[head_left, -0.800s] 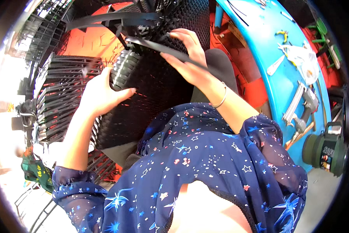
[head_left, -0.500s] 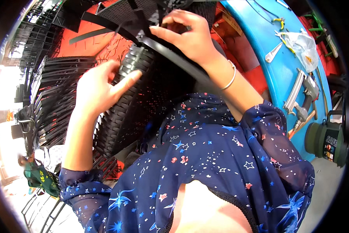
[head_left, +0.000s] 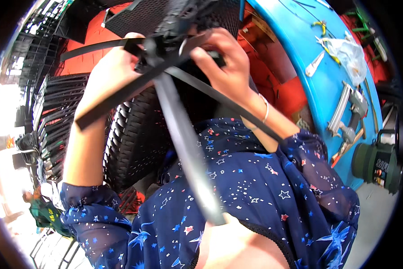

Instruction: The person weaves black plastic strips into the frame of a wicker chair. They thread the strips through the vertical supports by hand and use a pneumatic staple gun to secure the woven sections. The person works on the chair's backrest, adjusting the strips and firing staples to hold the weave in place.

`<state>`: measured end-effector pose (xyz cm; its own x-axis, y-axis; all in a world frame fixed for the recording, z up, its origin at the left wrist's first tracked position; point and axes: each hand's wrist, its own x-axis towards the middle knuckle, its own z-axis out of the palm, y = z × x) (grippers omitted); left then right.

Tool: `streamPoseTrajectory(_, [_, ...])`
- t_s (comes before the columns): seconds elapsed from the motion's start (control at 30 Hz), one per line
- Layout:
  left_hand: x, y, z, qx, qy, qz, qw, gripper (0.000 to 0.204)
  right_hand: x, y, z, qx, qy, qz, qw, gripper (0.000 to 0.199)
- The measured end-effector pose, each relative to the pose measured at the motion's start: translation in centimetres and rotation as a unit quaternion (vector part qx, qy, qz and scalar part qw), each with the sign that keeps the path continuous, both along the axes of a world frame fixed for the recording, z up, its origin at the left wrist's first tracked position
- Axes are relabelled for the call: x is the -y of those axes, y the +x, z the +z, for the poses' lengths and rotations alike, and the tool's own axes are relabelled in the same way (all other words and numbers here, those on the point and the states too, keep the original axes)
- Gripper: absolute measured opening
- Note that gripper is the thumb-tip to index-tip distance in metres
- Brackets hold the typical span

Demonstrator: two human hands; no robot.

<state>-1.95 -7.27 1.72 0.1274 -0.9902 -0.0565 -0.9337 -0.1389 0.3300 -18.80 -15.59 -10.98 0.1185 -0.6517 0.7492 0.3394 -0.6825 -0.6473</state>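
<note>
Both hands raised close together over a stack of black mesh panels (head_left: 138,130). Left hand (head_left: 114,71) and right hand (head_left: 226,67) each clamped on crossing black plastic straps (head_left: 183,134), just above the lap.

Worktop (head_left: 320,96): blue, curved, on the right.
Lying on it: metal tools (head_left: 349,114), clear plastic bag (head_left: 347,54), pliers (head_left: 321,28).
Floor (head_left: 372,206): grey; green canister (head_left: 375,162) beside the worktop.

Blue workbench (head_left: 318,96), red floor (head_left: 82,54)
</note>
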Motion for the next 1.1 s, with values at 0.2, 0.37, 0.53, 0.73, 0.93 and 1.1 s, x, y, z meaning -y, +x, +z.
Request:
streamPoseTrajectory(0.2, [0.3, 0.7, -3.3, 0.013, -0.112, 0.011, 0.994, 0.066, -3.1, -0.6, -4.3, -0.032, 0.155, 0.099, 0.982, 0.041])
streamPoseTrajectory(0.37, [-0.3, -0.7, -3.1, 0.086, -0.134, 0.019, 0.987, 0.063, -5.2, -1.1, -3.6, -0.157, 0.055, 0.049, 0.985, 0.039])
streamPoseTrajectory(0.53, [0.6, 0.3, -2.4, 0.082, -0.145, -0.054, 0.985, 0.054, -5.2, -0.8, -3.3, -0.134, -0.019, 0.016, 0.991, 0.035])
streamPoseTrajectory(0.73, [1.9, 1.2, -0.9, 0.048, -0.089, -0.113, 0.988, 0.046, -3.6, -2.1, -2.2, -0.198, -0.020, 0.005, 0.980, 0.030])
streamPoseTrajectory(0.93, [2.4, 0.6, -2.9, 0.089, -0.173, -0.049, 0.980, 0.052, -3.9, -0.7, -2.7, -0.088, 0.008, -0.008, 0.996, 0.027])
streamPoseTrajectory(1.1, [3.4, 2.6, -5.8, 0.078, -0.236, -0.071, 0.966, 0.047, -4.2, -1.0, -2.0, -0.134, -0.056, -0.048, 0.988, 0.030])
